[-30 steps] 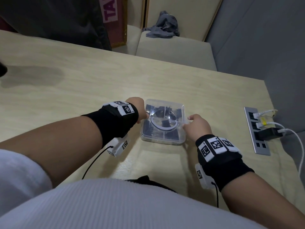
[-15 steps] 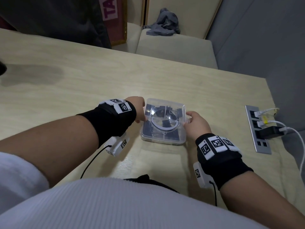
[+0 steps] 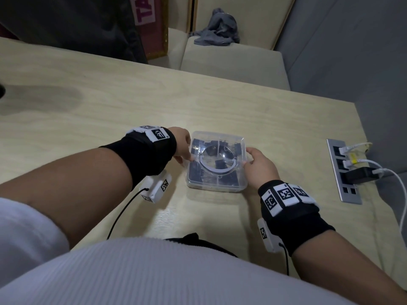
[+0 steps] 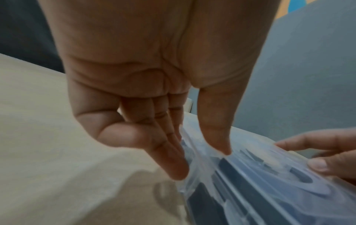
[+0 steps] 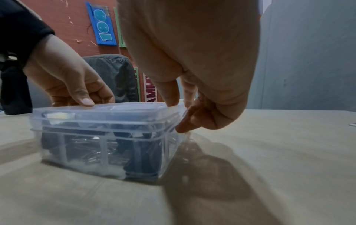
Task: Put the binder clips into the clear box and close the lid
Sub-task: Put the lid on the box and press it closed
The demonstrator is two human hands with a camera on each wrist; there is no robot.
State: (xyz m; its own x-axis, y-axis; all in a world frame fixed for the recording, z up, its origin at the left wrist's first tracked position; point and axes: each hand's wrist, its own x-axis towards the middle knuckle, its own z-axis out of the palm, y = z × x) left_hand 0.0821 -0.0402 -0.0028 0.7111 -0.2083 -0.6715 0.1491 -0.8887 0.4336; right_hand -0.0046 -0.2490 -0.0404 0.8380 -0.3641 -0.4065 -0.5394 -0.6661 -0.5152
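The clear box (image 3: 217, 186) stands on the wooden table (image 3: 110, 111) in front of me, with its clear lid (image 3: 218, 139) lying on top. Black binder clips (image 3: 220, 165) show through the plastic; in the right wrist view they fill the compartments (image 5: 140, 152). My left hand (image 3: 184, 150) pinches the box's left edge, thumb on the lid (image 4: 269, 167) and fingers (image 4: 173, 164) down the side wall. My right hand (image 3: 253, 164) pinches the right edge the same way: thumb on top, fingertips (image 5: 183, 127) under the rim of the box (image 5: 104, 137).
A power strip (image 3: 343, 190) with white cables and a black adapter is set into the table at the right, near the table's edge. Beyond the far edge are a beige bench with a grey cloth (image 3: 218, 27) and a dark jacket (image 3: 77, 25).
Both hands stay on the box's two sides. The right hand has closed in a little on the right rim; the box has not moved.
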